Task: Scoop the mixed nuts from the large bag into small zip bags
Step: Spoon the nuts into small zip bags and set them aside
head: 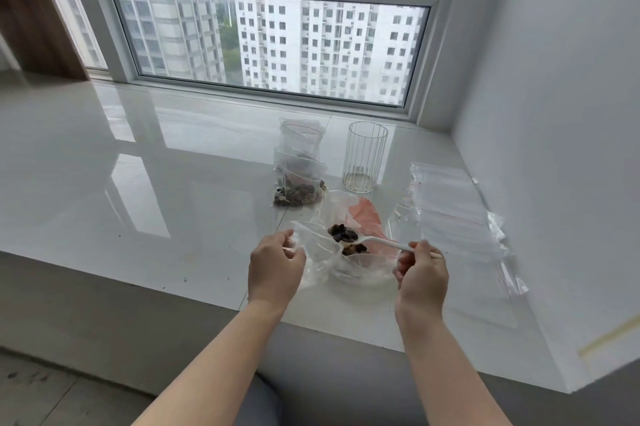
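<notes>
white plastic spoon of nuts pinched by right hand; left hand grips small bag.

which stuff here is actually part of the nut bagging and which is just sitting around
In use: white plastic spoon loaded with nuts, held by the right hand; small zip bag held open by the left hand; large bag; filled small bags; stack of empty zip bags.

Lying about: wire cup; wooden shelf; white ledge.
</notes>
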